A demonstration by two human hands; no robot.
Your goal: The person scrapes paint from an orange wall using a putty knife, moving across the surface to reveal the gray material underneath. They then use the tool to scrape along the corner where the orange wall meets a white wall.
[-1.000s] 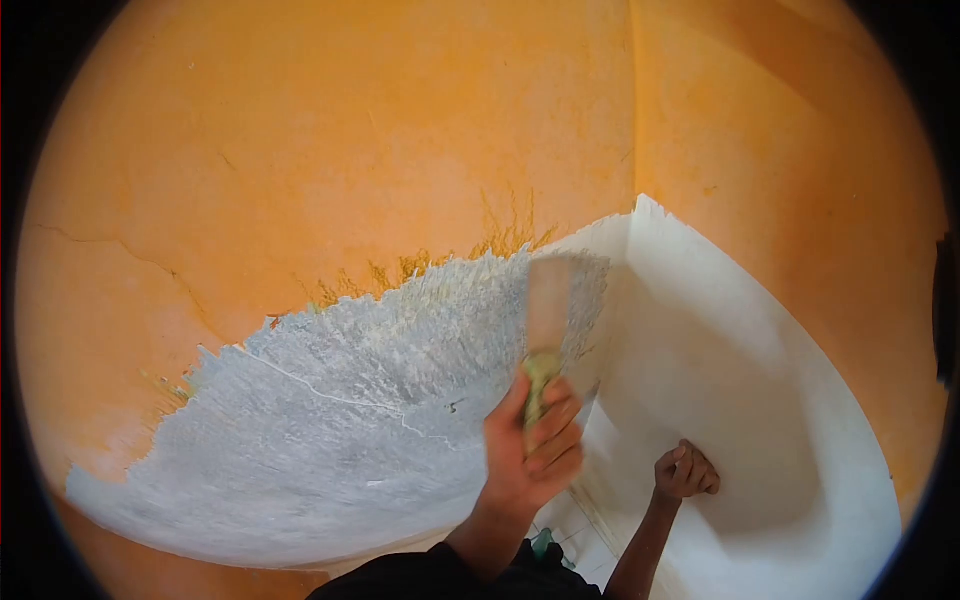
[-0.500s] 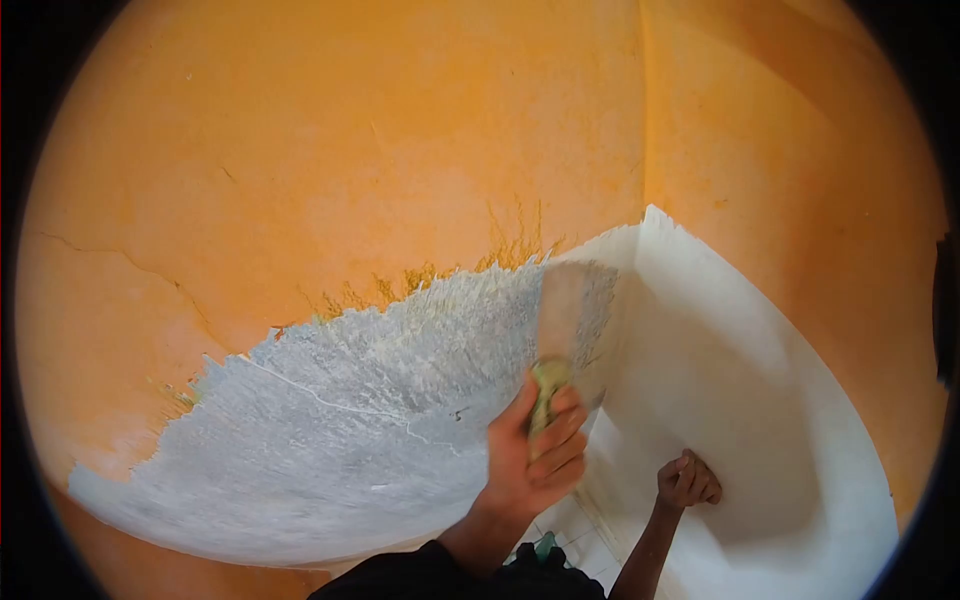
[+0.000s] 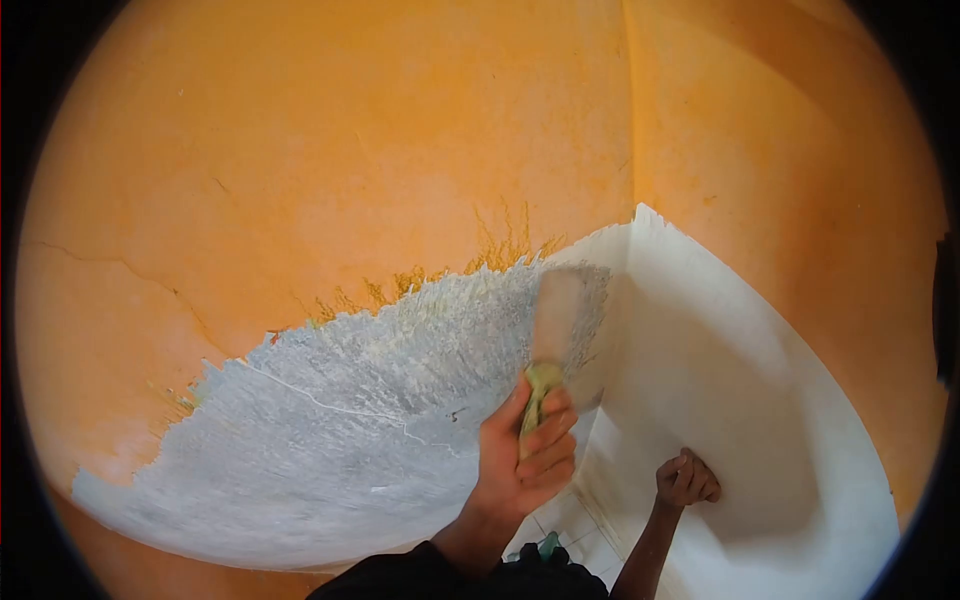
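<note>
scraper [image 3: 560,315]: broad flat blade, yellow-green handle, pressed to the wall at the patch's upper right edge | left hand [image 3: 525,450]: wrapped round the handle | right hand [image 3: 686,480]: curled fist resting on the smooth white coat [image 3: 730,370] | patch [image 3: 350,420]: rough, grey, streaky, jagged-edged | orange wall [image 3: 350,150]: matt, hairline cracks | room corner [image 3: 628,120] | tiled floor [image 3: 578,528] below

The scraper [image 3: 562,312] in my left grip [image 3: 525,452] lies on the left wall [image 3: 330,180], beside the corner [image 3: 629,120]; my right grip [image 3: 686,481] rests lower, on the right wall [image 3: 740,370].
</note>
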